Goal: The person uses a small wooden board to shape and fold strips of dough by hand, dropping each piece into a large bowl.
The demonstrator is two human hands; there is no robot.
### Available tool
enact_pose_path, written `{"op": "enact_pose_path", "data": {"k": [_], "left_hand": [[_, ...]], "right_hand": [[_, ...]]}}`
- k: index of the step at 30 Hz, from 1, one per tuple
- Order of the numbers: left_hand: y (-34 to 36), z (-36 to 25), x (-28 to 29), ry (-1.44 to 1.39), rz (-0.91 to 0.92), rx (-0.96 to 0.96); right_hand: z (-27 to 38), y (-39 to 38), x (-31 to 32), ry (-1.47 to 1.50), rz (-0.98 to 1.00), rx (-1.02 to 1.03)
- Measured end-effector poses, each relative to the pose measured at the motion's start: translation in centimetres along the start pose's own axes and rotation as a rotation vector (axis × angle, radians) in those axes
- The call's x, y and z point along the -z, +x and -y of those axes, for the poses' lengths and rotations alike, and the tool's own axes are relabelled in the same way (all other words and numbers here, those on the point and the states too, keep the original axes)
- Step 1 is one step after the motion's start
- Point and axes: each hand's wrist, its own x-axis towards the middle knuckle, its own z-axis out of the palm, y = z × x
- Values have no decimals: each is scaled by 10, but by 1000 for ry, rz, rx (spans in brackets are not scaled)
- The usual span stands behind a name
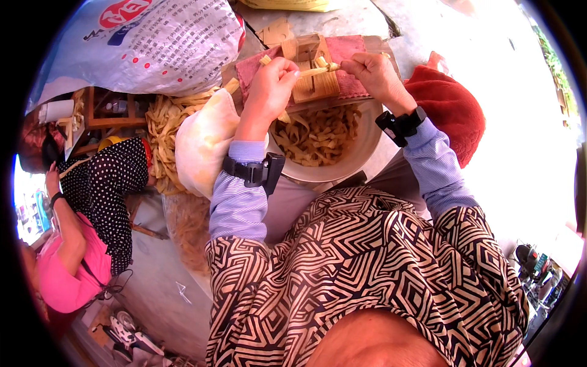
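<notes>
A pale yellow flat strip [315, 71] stretches between my two hands, with a folded or knotted bit near the right fingers. My left hand [269, 88] pinches its left part; pieces of yellow strip also show above and below this hand. My right hand [376, 74] is closed on the other end. Beneath the strip lies a wooden block [315, 87] with a slot and a thin upright piece, set on a board with pink cloth [348, 52]. Just nearer to me, a white basin [370, 131] holds many short yellow-brown pieces [318, 137].
Long yellow strips [164, 125] are heaped at the left beside a white cloth-like bundle [208, 144]. A large printed white sack [165, 49] lies at far left. Dark red cloth [445, 113] is at the right. A person in pink [73, 269] sits at the left.
</notes>
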Motion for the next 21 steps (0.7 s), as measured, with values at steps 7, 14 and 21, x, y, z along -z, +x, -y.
{"op": "enact_pose_path", "data": {"k": [7,14,21], "left_hand": [[7,16,-7,589,-263,-117],[-37,-3,-9,-48,-28,173],[-68,-31,-63,-667,124,345]], "right_hand": [[-4,-3,-17,-359,-90,109],[14,-51,-14,295,203,125],[45,-55,-29,26,-26,117]]}}
